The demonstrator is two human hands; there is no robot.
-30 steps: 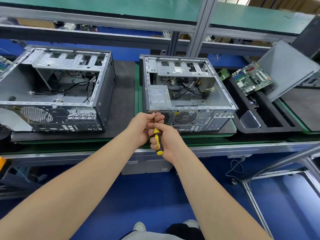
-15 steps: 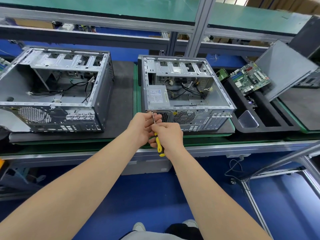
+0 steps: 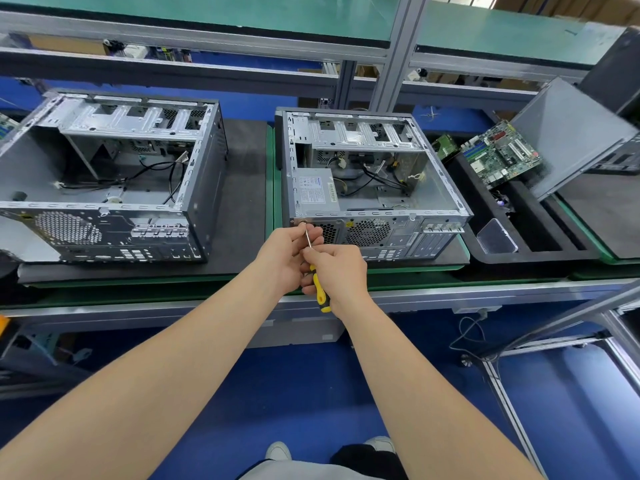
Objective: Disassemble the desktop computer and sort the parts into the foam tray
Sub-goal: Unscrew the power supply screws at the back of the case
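An open desktop case [image 3: 374, 188] lies on its side in the middle of the bench, its rear panel facing me. A grey power supply [image 3: 317, 190] sits inside at the near left corner. My right hand [image 3: 341, 271] grips a yellow-and-black screwdriver [image 3: 320, 289]. Its metal shaft points up to the case's upper left rear corner. My left hand [image 3: 287, 254] pinches the shaft near the tip. A black foam tray [image 3: 526, 237] to the right holds a green motherboard [image 3: 502, 155] and a clear plastic box [image 3: 497, 237].
A second open, gutted case [image 3: 104, 178] lies at the left on a dark mat. A grey side panel [image 3: 568, 136] leans over the tray at the right. An aluminium frame post [image 3: 391, 53] rises behind the middle case. Blue floor lies below the bench edge.
Both hands have risen from below the rear panel toward it. The screwdriver tip now reaches the case's upper left rear corner.
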